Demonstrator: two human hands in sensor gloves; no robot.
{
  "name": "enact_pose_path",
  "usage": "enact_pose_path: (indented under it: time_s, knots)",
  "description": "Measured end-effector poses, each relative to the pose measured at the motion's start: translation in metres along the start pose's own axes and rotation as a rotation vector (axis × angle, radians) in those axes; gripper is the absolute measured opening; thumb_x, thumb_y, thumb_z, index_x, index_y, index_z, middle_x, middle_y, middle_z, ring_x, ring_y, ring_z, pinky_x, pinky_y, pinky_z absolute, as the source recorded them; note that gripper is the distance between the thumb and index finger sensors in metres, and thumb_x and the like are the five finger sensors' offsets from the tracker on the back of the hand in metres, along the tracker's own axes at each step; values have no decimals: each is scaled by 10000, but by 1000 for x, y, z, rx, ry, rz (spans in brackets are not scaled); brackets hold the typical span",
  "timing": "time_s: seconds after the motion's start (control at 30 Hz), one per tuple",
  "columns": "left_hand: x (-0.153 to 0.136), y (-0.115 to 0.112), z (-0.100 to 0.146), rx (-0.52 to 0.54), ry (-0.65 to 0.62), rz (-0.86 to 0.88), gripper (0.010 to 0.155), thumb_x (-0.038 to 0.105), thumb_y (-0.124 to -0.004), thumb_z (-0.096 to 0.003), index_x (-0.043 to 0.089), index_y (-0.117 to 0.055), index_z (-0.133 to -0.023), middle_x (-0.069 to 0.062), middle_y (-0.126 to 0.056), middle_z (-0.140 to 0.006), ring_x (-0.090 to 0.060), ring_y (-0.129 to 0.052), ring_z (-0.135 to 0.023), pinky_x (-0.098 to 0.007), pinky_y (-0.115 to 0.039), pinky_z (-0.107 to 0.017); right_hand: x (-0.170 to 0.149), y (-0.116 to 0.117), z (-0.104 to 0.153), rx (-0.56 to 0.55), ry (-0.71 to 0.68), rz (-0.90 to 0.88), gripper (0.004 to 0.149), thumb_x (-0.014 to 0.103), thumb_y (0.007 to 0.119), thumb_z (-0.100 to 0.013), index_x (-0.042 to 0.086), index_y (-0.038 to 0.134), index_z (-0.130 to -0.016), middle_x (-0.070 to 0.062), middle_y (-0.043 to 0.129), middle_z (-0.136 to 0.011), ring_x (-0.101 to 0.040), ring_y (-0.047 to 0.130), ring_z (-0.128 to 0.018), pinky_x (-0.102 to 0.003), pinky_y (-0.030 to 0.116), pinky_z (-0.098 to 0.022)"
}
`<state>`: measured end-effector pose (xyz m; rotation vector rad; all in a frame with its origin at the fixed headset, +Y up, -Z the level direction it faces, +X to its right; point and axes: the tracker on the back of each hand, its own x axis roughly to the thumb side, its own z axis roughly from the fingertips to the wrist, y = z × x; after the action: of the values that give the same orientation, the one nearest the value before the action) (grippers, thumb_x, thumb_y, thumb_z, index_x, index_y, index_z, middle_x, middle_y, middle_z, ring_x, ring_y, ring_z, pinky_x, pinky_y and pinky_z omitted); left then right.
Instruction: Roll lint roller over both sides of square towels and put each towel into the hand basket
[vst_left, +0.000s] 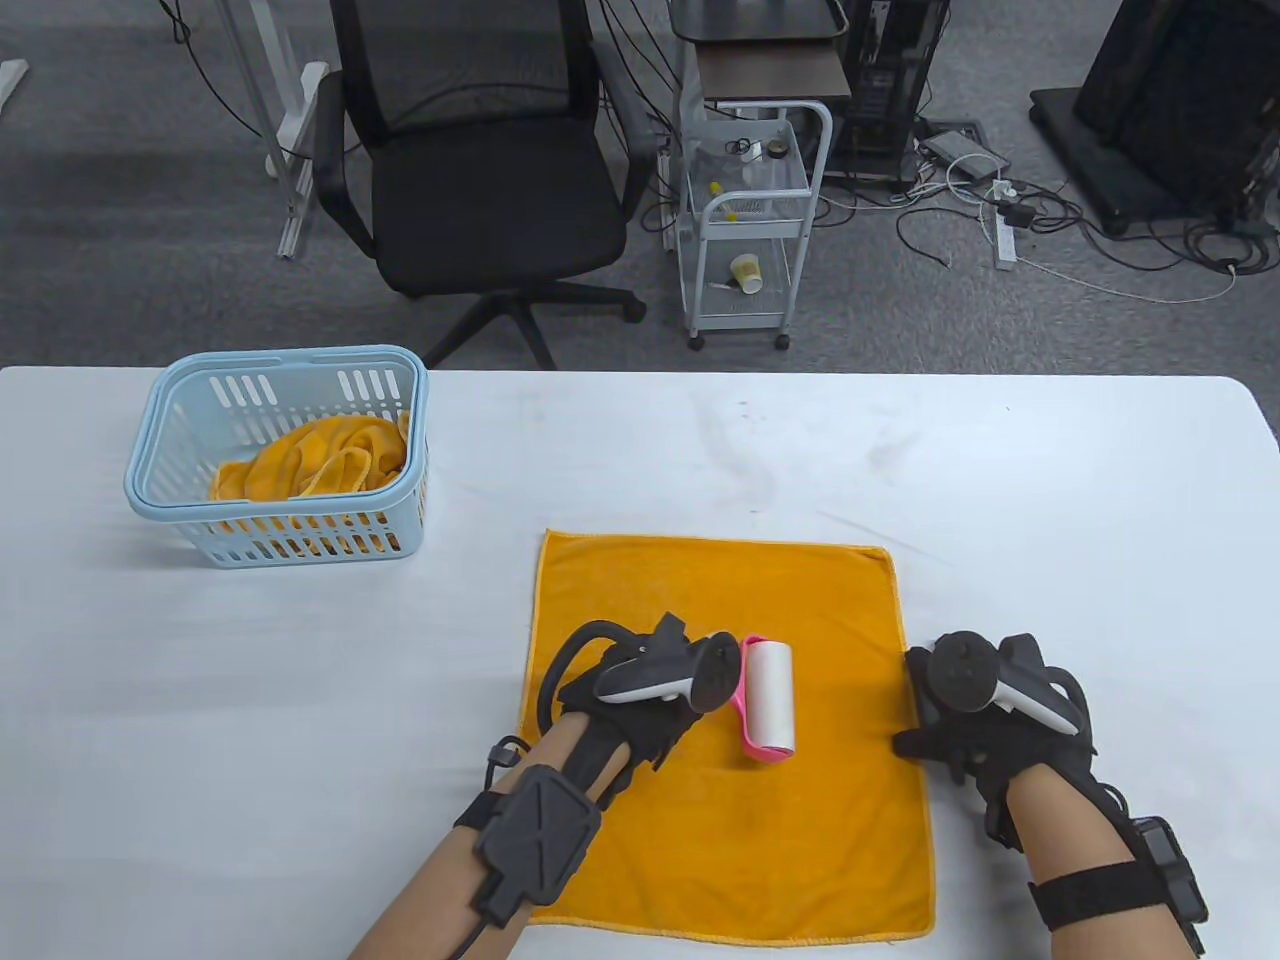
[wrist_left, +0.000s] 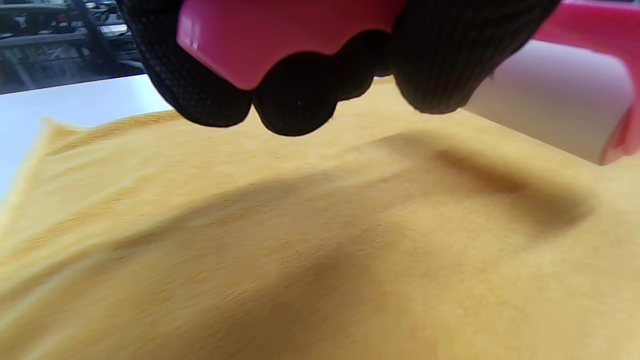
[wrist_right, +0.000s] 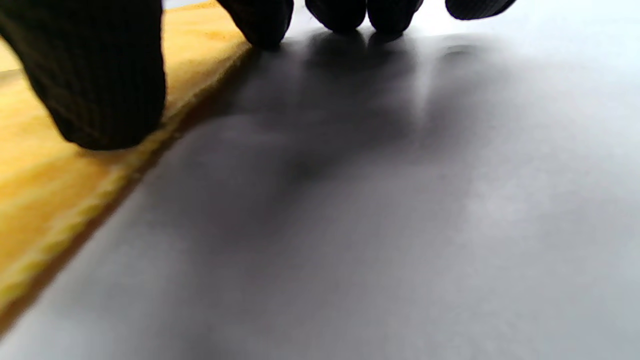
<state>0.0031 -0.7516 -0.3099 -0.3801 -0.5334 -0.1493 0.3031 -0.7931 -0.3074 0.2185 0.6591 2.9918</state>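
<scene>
— One orange towel (vst_left: 720, 720) is lying flat on the white surface (vst_left: 1000, 480); where is the lint roller (vst_left: 768, 700)?

— Sitting on the towel, its pink handle gripped by the left hand (vst_left: 640, 690).

— And the right hand (vst_left: 975, 715)?

— Resting, fingers loosely spread, at the towel's right edge. The blue basket (vst_left: 285, 455), far left of the towel, is holding another orange towel (vst_left: 320, 460).

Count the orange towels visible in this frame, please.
2, perhaps more. One towel lies flat on the table under the lint roller; crumpled orange cloth sits in the blue basket and may hide further towels.
</scene>
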Motion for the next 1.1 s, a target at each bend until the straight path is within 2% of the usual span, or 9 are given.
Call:
enact_pose_path:
  time_s: [0.1, 0.2, 0.37, 0.53, 0.63, 0.73, 0.83, 0.97, 1.1]
  knots:
    - [-5, -6, -10, -24, 40, -33, 563, 444, -778, -508, 331, -515, -993, 11, -709, -986, -254, -910, -777, -552, -765, -654, 0, 0, 0, -1, -1, -4, 941, 610, 870, -440, 167, 433, -1145, -228, 338, -1168, -543, 387, -1048, -734, 463, -681]
    - [-30, -9, -5, -39, 127, -137, 511, 423, -799, -504, 358, -570, -956, 32, -752, -967, -251, -939, -770, -554, -773, -659, 0, 0, 0, -1, -2, -5, 941, 610, 869, -440, 167, 432, -1145, -229, 337, -1168, -545, 385, -1048, -734, 462, -681]
    - [-94, -14, 28, -94, 360, -347, 439, 360, -824, -509, 399, -627, -900, 64, -785, -961, -243, -963, -795, -572, -763, -674, -1, 0, 0, 0, -2, -5, 940, 609, 869, -441, 167, 432, -1146, -229, 337, -1168, -546, 386, -1047, -734, 463, -681]
    - [-142, -16, 53, -137, 440, -270, 424, 357, -826, -513, 429, -640, -888, 98, -796, -946, -230, -936, -807, -584, -727, -696, -1, 0, 0, 2, -3, -1, 937, 606, 869, -443, 167, 433, -1146, -232, 340, -1168, -549, 386, -1047, -735, 461, -680]
    - [-142, -12, 53, -87, 368, -53, 453, 356, -839, -512, 419, -627, -907, 87, -798, -924, -226, -921, -779, -587, -733, -683, -1, 1, 0, 2, -4, -4, 936, 605, 870, -443, 164, 434, -1145, -234, 339, -1167, -551, 385, -1046, -734, 463, -680]
    - [-118, -5, 31, -11, 251, 149, 545, 422, -844, -488, 383, -570, -957, 61, -772, -933, -222, -916, -766, -575, -750, -668, -1, 1, 0, -1, -4, -11, 938, 603, 872, -442, 164, 434, -1145, -233, 336, -1167, -550, 382, -1045, -735, 463, -680]
    - [-93, -3, 6, 1, 165, 228, 635, 497, -767, -494, 345, -464, -1030, 39, -718, -975, -238, -886, -797, -564, -742, -671, -1, 2, 1, -2, -4, -16, 935, 605, 869, -443, 171, 431, -1145, -227, 332, -1168, -546, 376, -1047, -733, 462, -681]
    - [-77, -12, -19, 29, 149, 198, 622, 485, -728, -500, 332, -462, -1040, 27, -699, -996, -254, -874, -826, -556, -737, -680, -1, 2, 1, 0, -4, -17, 929, 606, 860, -447, 176, 425, -1146, -226, 322, -1168, -543, 367, -1049, -733, 462, -681]
    - [-99, -18, -15, 28, 253, 29, 582, 461, -749, -502, 349, -497, -1015, 34, -713, -989, -265, -879, -830, -567, -724, -689, -2, 2, 1, 2, -4, -21, 924, 607, 856, -451, 183, 420, -1146, -224, 316, -1168, -541, 360, -1049, -732, 458, -681]
